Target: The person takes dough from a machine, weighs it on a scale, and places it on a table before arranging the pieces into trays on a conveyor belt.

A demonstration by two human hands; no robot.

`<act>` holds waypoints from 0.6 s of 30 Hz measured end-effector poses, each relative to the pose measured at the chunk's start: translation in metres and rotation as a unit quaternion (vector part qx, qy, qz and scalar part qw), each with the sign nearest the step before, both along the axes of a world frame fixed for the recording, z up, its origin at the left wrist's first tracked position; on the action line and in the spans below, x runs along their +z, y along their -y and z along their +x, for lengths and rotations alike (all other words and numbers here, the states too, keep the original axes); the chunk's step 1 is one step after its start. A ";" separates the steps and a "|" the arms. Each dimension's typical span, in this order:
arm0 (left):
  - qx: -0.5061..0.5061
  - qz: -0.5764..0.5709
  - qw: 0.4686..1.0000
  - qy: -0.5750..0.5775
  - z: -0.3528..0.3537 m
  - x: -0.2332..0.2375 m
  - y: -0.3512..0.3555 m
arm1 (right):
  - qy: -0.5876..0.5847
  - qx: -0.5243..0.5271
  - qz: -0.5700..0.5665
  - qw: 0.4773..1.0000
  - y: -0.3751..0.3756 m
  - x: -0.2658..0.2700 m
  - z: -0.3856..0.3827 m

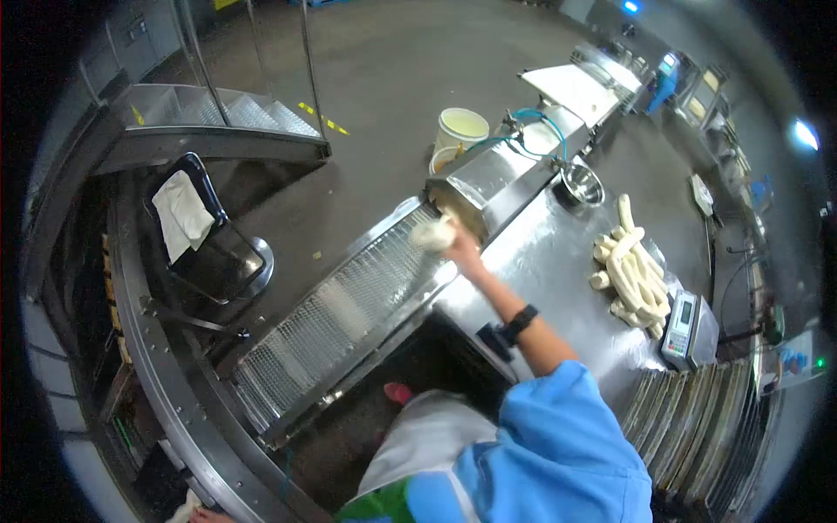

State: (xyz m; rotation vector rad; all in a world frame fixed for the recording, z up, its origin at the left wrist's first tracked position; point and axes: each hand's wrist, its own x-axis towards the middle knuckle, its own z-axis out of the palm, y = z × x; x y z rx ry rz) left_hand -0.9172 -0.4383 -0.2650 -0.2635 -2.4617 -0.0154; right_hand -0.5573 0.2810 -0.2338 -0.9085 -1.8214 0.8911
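My right hand is stretched out over the upper end of a wire-mesh conveyor belt, close to the mouth of a steel machine. It is closed on a pale lump of dough, somewhat blurred. At the bottom left edge only a bit of my left hand shows, beside a whitish piece that I cannot make out; its fingers are mostly hidden. Long ropes of dough lie piled on the steel table to the right of my right arm.
A metal bowl and digital scale stand on the table. Stacked trays are at the lower right. White buckets stand behind the conveyor. To the left are a chair with a cloth and metal steps.
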 end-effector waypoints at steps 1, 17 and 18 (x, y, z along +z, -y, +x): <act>-0.012 0.058 0.998 0.002 0.000 0.011 -0.016 | 0.072 -0.042 0.004 0.997 -0.015 0.008 0.035; -0.398 0.113 0.874 0.257 0.048 -0.011 -0.282 | -0.133 -0.382 -0.085 0.911 0.147 0.149 0.381; -0.405 0.115 0.871 0.255 0.049 -0.013 -0.296 | -0.095 -0.413 -0.103 0.900 0.152 0.147 0.402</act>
